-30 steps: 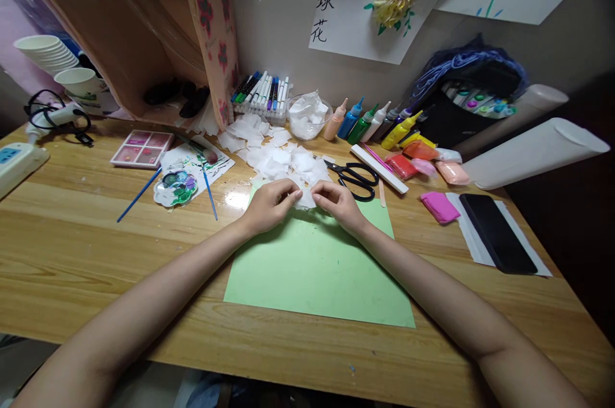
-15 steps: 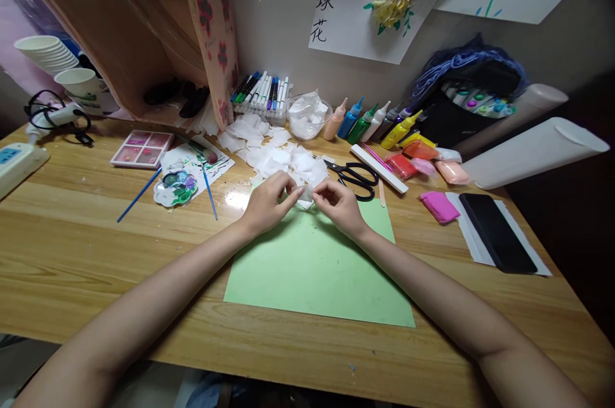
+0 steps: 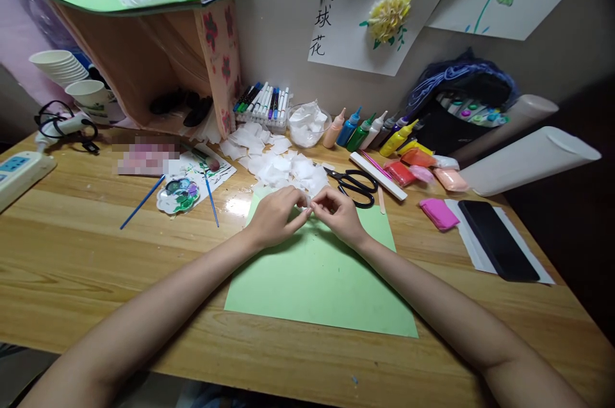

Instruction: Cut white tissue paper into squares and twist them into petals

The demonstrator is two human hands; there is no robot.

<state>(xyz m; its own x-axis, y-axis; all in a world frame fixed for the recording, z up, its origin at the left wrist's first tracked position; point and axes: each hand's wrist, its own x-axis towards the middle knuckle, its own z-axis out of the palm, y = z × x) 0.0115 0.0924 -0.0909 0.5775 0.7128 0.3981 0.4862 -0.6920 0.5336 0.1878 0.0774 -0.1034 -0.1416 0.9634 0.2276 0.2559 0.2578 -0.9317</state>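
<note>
My left hand (image 3: 275,217) and my right hand (image 3: 339,212) meet fingertip to fingertip over the far edge of a light green paper sheet (image 3: 317,280). Both pinch one small white tissue piece (image 3: 307,205), now squeezed so tight that little of it shows. Just beyond the hands lies a loose pile of white tissue squares (image 3: 278,164). Black scissors (image 3: 353,186) lie to the right of that pile, close to my right hand.
On the wooden desk (image 3: 72,254): paint bottles (image 3: 365,129), marker box (image 3: 262,104), bowl of tissue (image 3: 307,123), clay pieces (image 3: 425,174), black phone (image 3: 497,238), paint palette (image 3: 177,193), blue brushes (image 3: 141,202), paper cups (image 3: 72,78), power strip (image 3: 22,171), white rolls (image 3: 528,158).
My hands have drawn closer together and gathered the tissue piece into a smaller, tighter pinch. The camera has tipped slightly, shifting everything down in view.
</note>
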